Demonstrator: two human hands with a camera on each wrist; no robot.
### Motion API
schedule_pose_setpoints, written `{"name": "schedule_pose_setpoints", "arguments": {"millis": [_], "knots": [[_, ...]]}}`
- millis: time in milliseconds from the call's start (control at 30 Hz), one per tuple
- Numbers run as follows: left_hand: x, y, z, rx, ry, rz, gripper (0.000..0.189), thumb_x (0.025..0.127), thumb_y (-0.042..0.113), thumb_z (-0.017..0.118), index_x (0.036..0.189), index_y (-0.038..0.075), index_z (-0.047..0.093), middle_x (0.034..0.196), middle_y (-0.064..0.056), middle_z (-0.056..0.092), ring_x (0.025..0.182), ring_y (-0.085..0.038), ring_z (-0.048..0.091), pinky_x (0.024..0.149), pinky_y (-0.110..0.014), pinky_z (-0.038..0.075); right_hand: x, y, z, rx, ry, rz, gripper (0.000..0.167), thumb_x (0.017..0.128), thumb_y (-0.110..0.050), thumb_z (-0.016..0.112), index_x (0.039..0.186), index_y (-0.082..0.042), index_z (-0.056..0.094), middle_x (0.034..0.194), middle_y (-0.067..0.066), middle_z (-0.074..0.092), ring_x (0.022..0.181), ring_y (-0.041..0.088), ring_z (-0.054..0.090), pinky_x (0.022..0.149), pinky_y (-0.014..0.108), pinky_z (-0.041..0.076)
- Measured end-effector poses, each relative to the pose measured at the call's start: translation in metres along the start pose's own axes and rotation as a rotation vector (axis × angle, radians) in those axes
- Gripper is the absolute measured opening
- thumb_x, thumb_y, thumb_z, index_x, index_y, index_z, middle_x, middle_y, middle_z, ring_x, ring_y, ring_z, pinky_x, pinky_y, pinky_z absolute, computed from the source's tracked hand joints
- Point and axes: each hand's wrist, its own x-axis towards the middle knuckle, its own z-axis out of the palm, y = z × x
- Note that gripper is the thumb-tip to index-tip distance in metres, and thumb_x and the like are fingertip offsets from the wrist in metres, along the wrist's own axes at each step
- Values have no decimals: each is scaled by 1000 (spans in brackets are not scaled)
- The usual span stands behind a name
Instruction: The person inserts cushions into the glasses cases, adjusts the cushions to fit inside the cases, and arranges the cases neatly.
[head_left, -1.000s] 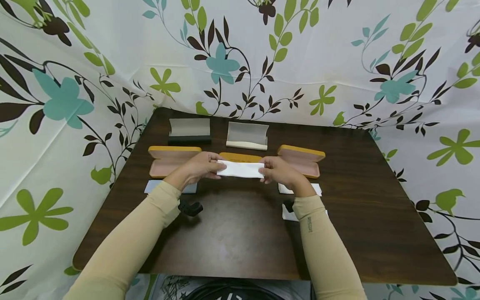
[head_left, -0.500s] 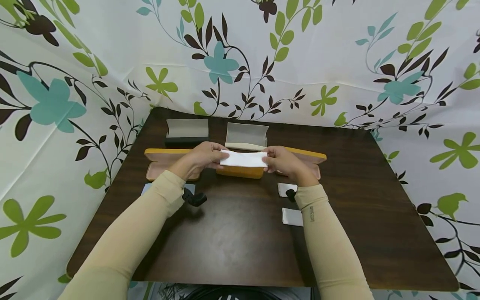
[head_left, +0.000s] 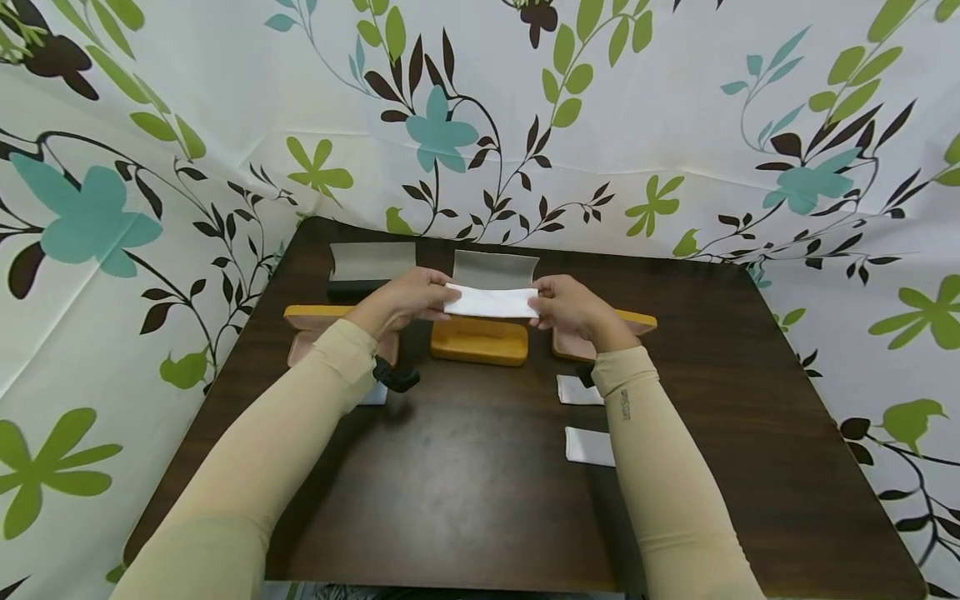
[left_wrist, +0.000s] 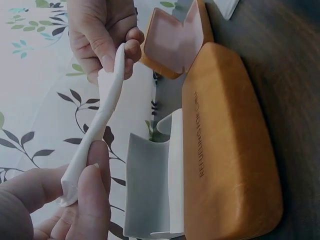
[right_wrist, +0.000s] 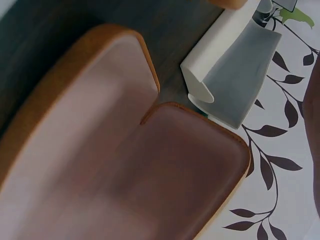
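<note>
A folded white cloth (head_left: 492,302) is stretched between both hands, above the table. My left hand (head_left: 411,297) pinches its left end between thumb and fingers, and my right hand (head_left: 573,308) pinches the right end. In the left wrist view the cloth (left_wrist: 102,112) appears edge-on as a thin strip. Below it lies a closed orange glasses case (head_left: 478,342) with dark lettering on top. Beyond, an open cream glasses case (left_wrist: 176,175) with a grey lining (head_left: 493,270) is partly hidden by the cloth in the head view.
Open orange cases with pink linings stand at left (head_left: 303,340) and right (right_wrist: 165,165), partly behind the arms. An open dark case (head_left: 352,289) is at the back left. White folded cloths (head_left: 576,389) (head_left: 588,447) lie by the right forearm, and a bluish cloth (head_left: 375,395) by the left.
Both hands have moved away from the body with the white cloth, from in front of the closed orange case to over the cream case's front. The closed case now shows fully.
</note>
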Motion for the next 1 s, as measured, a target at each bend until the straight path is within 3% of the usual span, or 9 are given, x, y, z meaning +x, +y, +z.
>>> {"name": "schedule_pose_setpoints", "arguments": {"millis": [100, 333, 533, 733, 1000], "knots": [[5, 2, -1, -18, 9, -7, 42, 103, 12, 60, 141, -4, 53, 126, -21, 58, 102, -24, 66, 97, -40, 53, 3, -1, -3, 6, -6, 14, 46, 106, -7, 53, 148, 6, 41, 115, 20, 54, 83, 18, 67, 86, 39, 59], [13, 6, -3, -16, 27, -21, 46, 103, 11, 60, 145, -4, 49, 128, -21, 56, 108, -26, 63, 83, -29, 59, 11, -3, -7, 15, -15, 19, 47, 106, -5, 51, 149, 8, 38, 113, 19, 54, 80, 14, 67, 82, 34, 59], [23, 8, -3, -14, 40, -20, 49, 103, 11, 59, 148, -4, 46, 134, -20, 49, 118, -30, 57, 90, -32, 57, 17, -2, -10, 17, -13, 26, 41, 106, -4, 51, 144, 8, 43, 111, 18, 54, 81, 16, 67, 84, 36, 59], [30, 8, -2, -21, 68, -38, 44, 102, 9, 60, 143, -5, 50, 123, -19, 54, 103, -24, 62, 94, -37, 55, 24, -2, -13, -18, -12, 80, 47, 106, -6, 53, 150, 4, 39, 118, 19, 52, 88, 21, 68, 96, 47, 54], [43, 11, 1, 29, 101, -20, 39, 102, 9, 60, 138, -4, 55, 114, -18, 58, 87, -18, 64, 78, -28, 60, 36, -5, -17, -86, -1, 80, 47, 105, -4, 52, 149, 7, 40, 119, 22, 53, 84, 19, 68, 81, 31, 59]]}}
